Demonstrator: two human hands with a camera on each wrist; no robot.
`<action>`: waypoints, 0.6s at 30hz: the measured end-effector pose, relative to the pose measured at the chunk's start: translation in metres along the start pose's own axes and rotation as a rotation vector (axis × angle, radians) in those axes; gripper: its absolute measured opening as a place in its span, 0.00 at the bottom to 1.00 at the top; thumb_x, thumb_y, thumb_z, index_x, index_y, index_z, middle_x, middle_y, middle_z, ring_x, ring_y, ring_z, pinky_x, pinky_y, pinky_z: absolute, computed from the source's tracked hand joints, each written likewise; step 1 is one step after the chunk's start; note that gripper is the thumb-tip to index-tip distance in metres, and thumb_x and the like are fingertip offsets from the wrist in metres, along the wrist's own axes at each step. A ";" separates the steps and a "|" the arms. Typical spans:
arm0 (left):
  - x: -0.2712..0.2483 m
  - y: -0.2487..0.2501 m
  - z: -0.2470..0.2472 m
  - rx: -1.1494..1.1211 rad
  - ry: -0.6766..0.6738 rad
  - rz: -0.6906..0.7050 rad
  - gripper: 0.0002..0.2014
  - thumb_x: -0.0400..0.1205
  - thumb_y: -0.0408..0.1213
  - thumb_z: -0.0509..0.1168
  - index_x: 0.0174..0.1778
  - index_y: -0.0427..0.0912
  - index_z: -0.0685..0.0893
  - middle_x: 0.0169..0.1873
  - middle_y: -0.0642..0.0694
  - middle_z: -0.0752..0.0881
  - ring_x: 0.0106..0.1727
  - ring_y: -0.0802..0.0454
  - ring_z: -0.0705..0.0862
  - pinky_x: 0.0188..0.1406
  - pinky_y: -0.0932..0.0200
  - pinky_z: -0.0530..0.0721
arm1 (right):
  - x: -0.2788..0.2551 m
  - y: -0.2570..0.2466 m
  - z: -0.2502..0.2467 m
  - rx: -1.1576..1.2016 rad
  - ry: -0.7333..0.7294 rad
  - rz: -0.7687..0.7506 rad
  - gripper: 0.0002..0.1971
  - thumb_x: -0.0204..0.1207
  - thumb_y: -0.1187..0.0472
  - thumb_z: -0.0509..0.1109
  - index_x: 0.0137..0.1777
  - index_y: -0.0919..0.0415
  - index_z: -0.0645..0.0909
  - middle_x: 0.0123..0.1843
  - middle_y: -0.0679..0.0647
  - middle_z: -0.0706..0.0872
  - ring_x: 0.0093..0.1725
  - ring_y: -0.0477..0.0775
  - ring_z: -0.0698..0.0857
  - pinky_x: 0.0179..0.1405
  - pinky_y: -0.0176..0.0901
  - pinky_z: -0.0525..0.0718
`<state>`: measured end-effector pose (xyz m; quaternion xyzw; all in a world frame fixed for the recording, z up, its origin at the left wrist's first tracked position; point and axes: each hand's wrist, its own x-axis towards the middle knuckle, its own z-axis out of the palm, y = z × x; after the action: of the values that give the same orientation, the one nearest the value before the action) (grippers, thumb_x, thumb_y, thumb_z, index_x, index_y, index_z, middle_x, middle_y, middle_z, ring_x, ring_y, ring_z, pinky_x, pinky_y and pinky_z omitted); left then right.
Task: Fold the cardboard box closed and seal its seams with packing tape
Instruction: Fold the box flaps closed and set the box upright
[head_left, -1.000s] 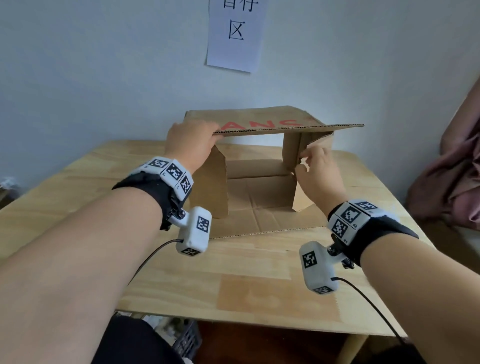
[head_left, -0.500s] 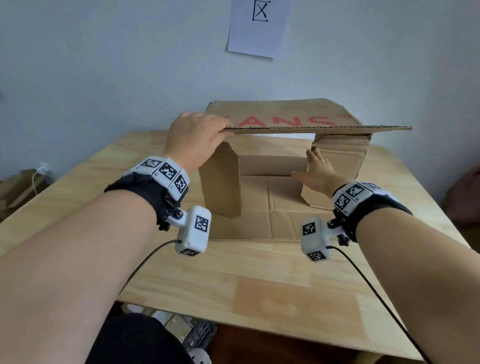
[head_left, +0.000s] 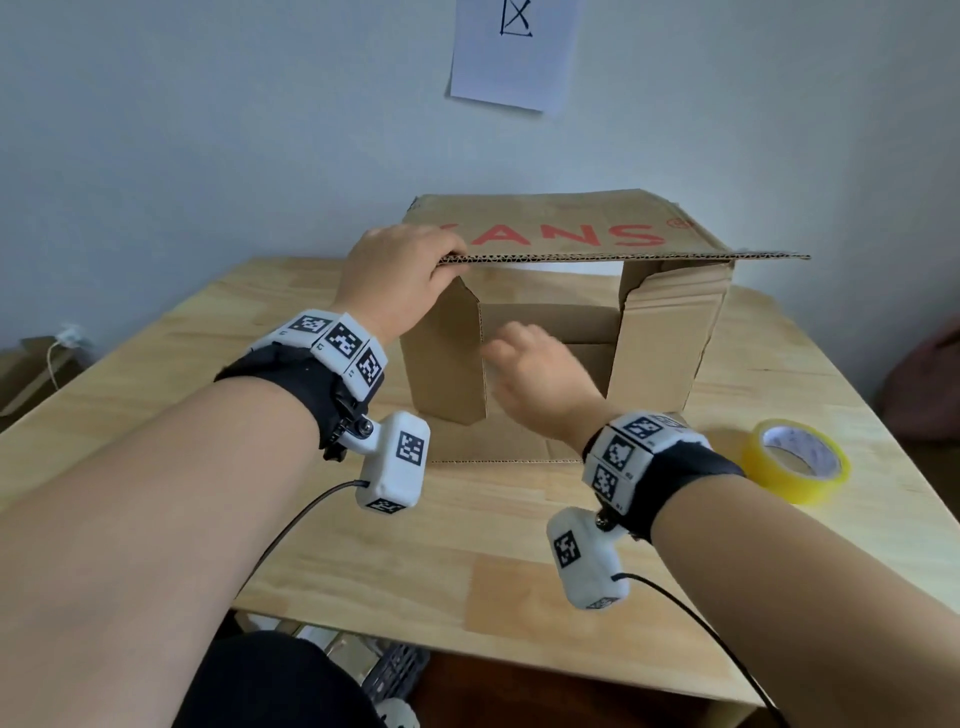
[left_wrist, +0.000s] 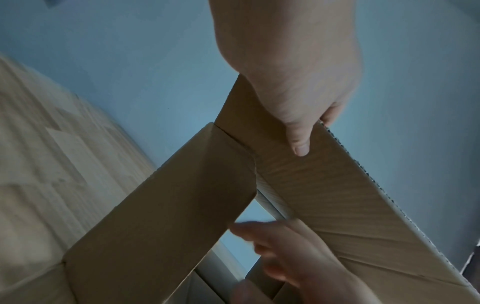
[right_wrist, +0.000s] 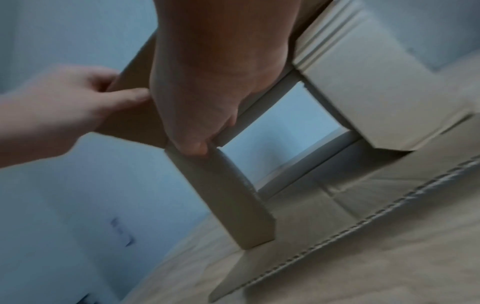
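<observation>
The cardboard box (head_left: 670, 332) lies on its side on the wooden table (head_left: 467, 571), its open end facing me. My left hand (head_left: 441, 260) pinches the front left corner of the top flap (head_left: 561, 228), which bears red letters; the thumb (left_wrist: 301, 144) lies under it and the fingers over it. My right hand (head_left: 501, 353), blurred, reaches with its fingers spread to the edge of the left side flap (head_left: 447, 364); in the right wrist view its fingertips (right_wrist: 197, 148) touch that flap's (right_wrist: 228, 195) top. The right side flap (head_left: 670, 364) stands folded inward. A yellow tape roll (head_left: 795, 460) lies to the right.
The bottom flap (head_left: 493, 441) lies flat on the table in front of the box. A white paper sheet (head_left: 514, 52) hangs on the wall behind. Cardboard pieces (head_left: 31, 374) lie at the far left beyond the table edge.
My right hand left the right side flap and swept left across the opening to the left side flap. The left hand kept its hold on the top flap. The tape roll came into view.
</observation>
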<state>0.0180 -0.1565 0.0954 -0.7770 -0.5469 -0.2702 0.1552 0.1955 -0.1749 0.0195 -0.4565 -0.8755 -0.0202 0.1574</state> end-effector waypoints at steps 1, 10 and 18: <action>0.000 0.000 -0.001 0.002 -0.007 0.001 0.14 0.84 0.47 0.61 0.60 0.46 0.85 0.54 0.46 0.88 0.56 0.41 0.83 0.57 0.48 0.74 | 0.006 -0.010 0.002 -0.076 -0.060 -0.062 0.20 0.79 0.61 0.58 0.71 0.60 0.73 0.70 0.59 0.72 0.65 0.62 0.72 0.66 0.57 0.72; -0.010 -0.001 -0.004 0.001 -0.097 0.087 0.16 0.85 0.45 0.60 0.68 0.57 0.81 0.58 0.50 0.88 0.59 0.44 0.81 0.57 0.52 0.73 | 0.045 -0.003 0.015 -0.041 -0.436 0.195 0.39 0.84 0.44 0.55 0.85 0.57 0.38 0.85 0.51 0.33 0.84 0.57 0.38 0.82 0.59 0.51; -0.032 0.007 0.033 0.229 -0.358 0.090 0.36 0.82 0.32 0.60 0.82 0.59 0.53 0.82 0.50 0.57 0.74 0.43 0.60 0.71 0.45 0.57 | 0.002 0.010 -0.001 0.028 -0.242 0.051 0.16 0.79 0.56 0.59 0.63 0.53 0.82 0.63 0.54 0.85 0.63 0.59 0.82 0.57 0.51 0.82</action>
<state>0.0240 -0.1661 0.0502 -0.8136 -0.5575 -0.0568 0.1548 0.2021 -0.1677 0.0198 -0.4754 -0.8764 0.0514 0.0574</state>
